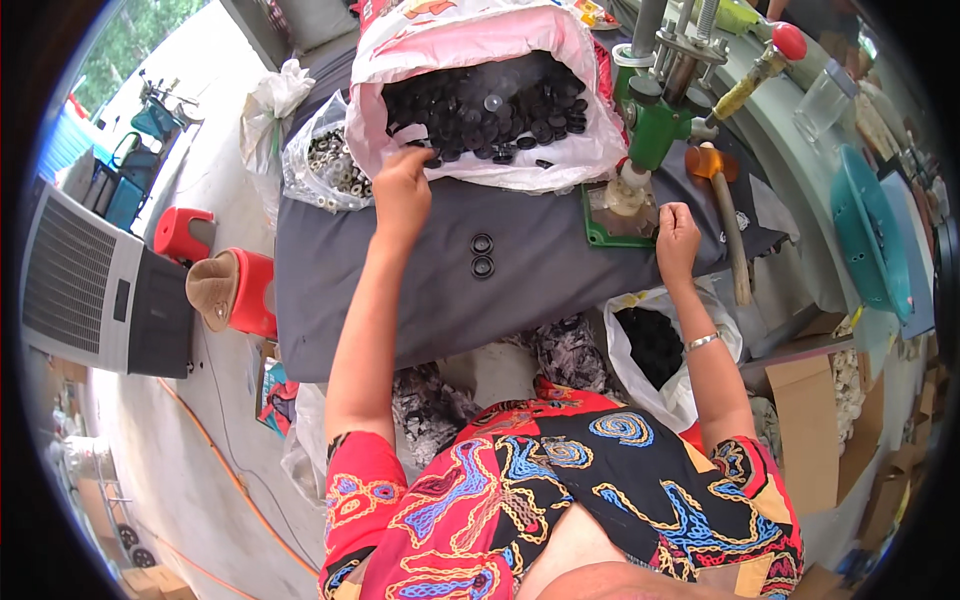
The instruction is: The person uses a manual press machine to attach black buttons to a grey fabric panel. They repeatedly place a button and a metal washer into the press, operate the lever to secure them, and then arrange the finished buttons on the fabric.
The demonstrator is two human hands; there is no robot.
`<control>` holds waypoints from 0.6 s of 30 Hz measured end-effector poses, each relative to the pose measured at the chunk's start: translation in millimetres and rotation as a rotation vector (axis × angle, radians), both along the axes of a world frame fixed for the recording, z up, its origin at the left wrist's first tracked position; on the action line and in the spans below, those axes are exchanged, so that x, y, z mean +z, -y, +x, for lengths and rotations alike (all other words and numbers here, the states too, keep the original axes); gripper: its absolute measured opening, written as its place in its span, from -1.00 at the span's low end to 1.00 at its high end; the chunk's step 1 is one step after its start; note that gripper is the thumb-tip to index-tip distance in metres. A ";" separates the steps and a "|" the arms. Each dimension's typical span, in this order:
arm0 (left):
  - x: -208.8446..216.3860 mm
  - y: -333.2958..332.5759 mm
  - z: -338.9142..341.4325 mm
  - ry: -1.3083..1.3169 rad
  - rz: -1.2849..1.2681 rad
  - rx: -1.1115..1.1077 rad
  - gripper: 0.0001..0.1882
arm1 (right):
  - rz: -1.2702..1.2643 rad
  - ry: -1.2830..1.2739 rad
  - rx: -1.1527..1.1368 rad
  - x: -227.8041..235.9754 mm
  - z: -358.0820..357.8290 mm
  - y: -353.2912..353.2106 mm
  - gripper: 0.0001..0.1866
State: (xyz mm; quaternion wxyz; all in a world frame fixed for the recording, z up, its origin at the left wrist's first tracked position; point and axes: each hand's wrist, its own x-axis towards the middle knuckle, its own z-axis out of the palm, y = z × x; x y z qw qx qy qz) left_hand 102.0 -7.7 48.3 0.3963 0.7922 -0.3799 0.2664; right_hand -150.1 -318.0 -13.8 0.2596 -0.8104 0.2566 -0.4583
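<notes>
My left hand is at the front left lip of a white sack full of small black round caps. Its fingers are pinched, with a black cap at their tips. My right hand is closed beside the right edge of a green hand press's base. Whatever its fingers hold, if anything, is hidden. The press's green body stands over that base. Two black rings lie one in front of the other on the grey cloth between my hands.
A clear bag of small metal parts sits left of the sack. Right of the press lies an orange-headed mallet; the press lever ends in a red knob. Below the table edge, a white bag holds black pieces. Red stools stand left.
</notes>
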 end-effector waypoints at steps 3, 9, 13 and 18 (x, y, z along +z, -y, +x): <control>-5.0 15.9 58.6 -0.060 0.064 0.058 -0.75 | -0.030 0.012 0.000 1.7 1.1 -3.8 -0.86; -9.2 61.8 79.7 -0.340 0.831 0.349 -0.72 | -0.046 0.009 -0.015 3.7 -2.3 -6.6 -0.87; -41.5 78.0 80.8 -0.240 0.738 0.342 -0.76 | -0.057 0.001 -0.007 5.2 -3.0 -10.3 -0.88; -27.9 71.8 98.8 -0.059 0.419 0.403 -0.83 | -0.065 -0.022 -0.020 4.7 -5.5 -10.2 -0.88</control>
